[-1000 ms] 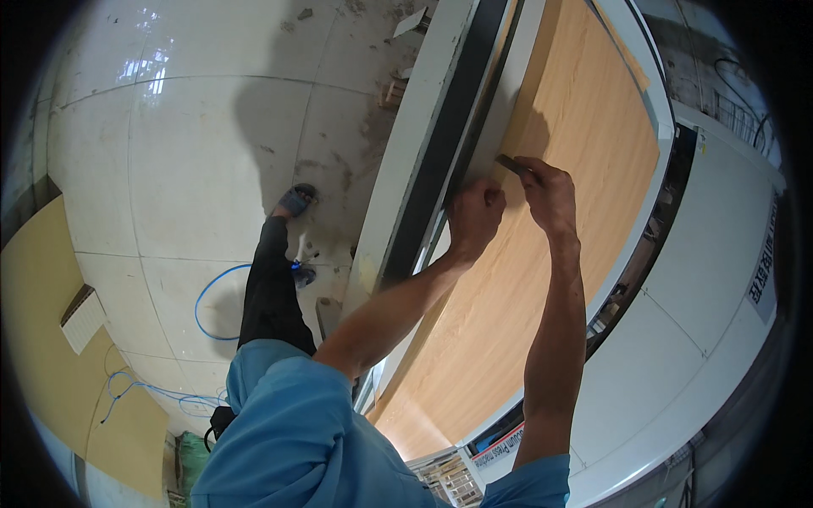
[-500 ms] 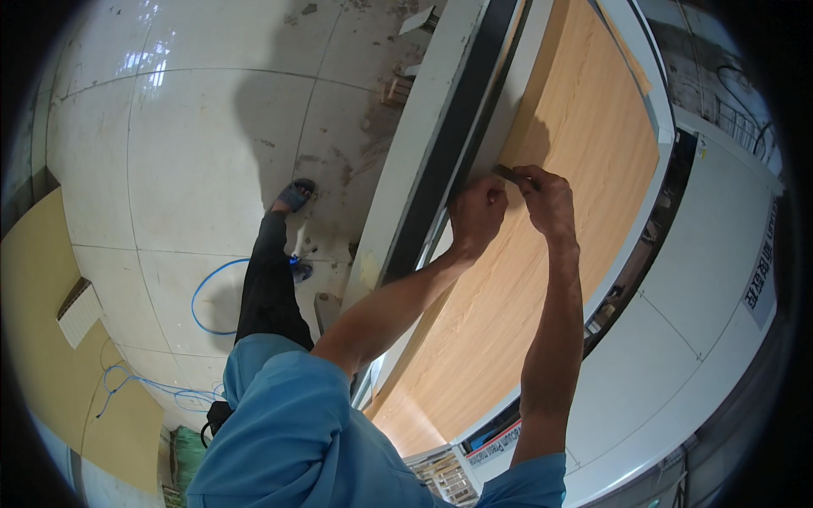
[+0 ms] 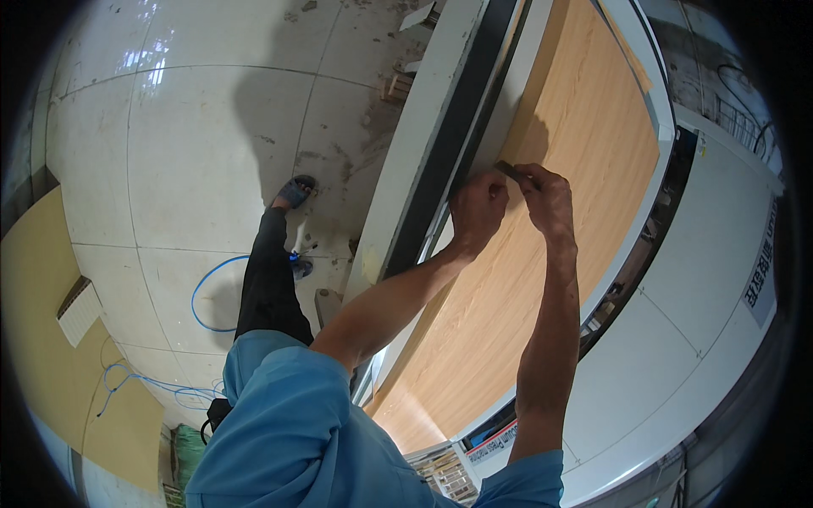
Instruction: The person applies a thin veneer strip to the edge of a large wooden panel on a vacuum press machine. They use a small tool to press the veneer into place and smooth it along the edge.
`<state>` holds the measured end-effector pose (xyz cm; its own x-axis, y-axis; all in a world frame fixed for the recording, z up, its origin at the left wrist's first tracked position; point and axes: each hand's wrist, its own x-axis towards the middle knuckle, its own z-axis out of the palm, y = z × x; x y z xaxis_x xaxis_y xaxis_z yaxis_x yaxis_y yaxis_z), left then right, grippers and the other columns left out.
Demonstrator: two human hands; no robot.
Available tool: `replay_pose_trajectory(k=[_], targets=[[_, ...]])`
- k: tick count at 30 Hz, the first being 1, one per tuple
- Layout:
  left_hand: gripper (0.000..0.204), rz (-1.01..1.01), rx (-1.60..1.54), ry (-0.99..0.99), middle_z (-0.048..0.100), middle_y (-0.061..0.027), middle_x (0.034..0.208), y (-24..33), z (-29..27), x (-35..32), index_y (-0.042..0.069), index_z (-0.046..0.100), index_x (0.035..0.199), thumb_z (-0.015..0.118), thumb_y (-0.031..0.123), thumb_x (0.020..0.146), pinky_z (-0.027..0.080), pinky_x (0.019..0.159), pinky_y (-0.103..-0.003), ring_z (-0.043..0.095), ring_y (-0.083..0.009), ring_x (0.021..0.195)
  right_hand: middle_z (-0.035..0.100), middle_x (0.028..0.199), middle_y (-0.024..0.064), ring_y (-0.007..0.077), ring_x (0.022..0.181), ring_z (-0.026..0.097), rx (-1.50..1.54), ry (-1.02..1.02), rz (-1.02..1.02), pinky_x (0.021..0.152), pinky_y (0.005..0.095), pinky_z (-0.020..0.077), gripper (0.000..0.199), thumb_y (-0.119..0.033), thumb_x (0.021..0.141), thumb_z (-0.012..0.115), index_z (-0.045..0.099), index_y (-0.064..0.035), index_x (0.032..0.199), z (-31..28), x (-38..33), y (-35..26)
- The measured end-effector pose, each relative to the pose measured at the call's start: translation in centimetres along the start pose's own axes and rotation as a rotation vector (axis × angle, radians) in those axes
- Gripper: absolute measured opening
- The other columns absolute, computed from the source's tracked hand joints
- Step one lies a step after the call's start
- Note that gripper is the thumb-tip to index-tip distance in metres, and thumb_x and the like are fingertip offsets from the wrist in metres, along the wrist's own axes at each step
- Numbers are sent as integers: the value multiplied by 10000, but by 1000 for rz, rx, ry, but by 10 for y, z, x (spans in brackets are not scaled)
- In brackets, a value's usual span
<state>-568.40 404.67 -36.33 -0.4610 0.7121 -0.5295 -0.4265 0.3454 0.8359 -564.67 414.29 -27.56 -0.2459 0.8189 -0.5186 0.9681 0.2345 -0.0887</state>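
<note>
A wood-grain panel [image 3: 508,313] lies flat in a white-framed machine bed. At the panel's left edge my left hand [image 3: 478,209] is closed, its fingers curled; whether anything is in them is hidden. Just to the right, over the panel, my right hand [image 3: 550,203] grips a small dark, flat, bar-like piece [image 3: 511,172] between thumb and fingers. One end of this piece points toward the left hand; its exact kind cannot be made out. The two hands are close together but apart.
A grey frame rail with a black strip [image 3: 436,152] runs along the panel's left side. To the right stands a large white machine cover [image 3: 669,339]. Blue hose [image 3: 195,296] coils on the tiled floor at left, near yellowish boards [image 3: 51,339].
The dark piece and both hands have shifted only very slightly at the panel's edge. My right forearm has moved a little to the left.
</note>
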Motion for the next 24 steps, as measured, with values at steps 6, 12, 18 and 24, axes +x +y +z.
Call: replay_pose_trajectory(k=[6,12,18,24], targets=[[143,-15,-26,-31,659,-138,823,2,-2,1,16,653,899,622,111,796,492,690,-379,650,-284,754,681,790,129,234,700,651,31,37,2,679,359,512,197,-102,890,604,679,-91,1072,5,-2,2],[181,-26,34,-71,671,-142,822,3,-4,1,12,665,950,620,129,820,499,672,-348,664,-243,743,684,772,97,169,672,633,-2,64,-3,648,308,500,194,-78,891,597,686,-94,1063,12,-2,9],[179,5,28,-31,680,-137,825,2,-5,1,16,670,952,611,124,822,507,694,-346,671,-246,763,705,901,129,234,834,685,84,50,-20,743,338,527,177,-119,901,593,686,-87,1049,18,-9,14],[182,-41,35,-11,675,-156,825,0,-3,-3,2,664,947,609,118,818,507,697,-347,667,-247,756,708,912,128,255,835,688,122,24,-28,758,356,527,175,-127,905,591,688,-81,1042,19,-16,15]])
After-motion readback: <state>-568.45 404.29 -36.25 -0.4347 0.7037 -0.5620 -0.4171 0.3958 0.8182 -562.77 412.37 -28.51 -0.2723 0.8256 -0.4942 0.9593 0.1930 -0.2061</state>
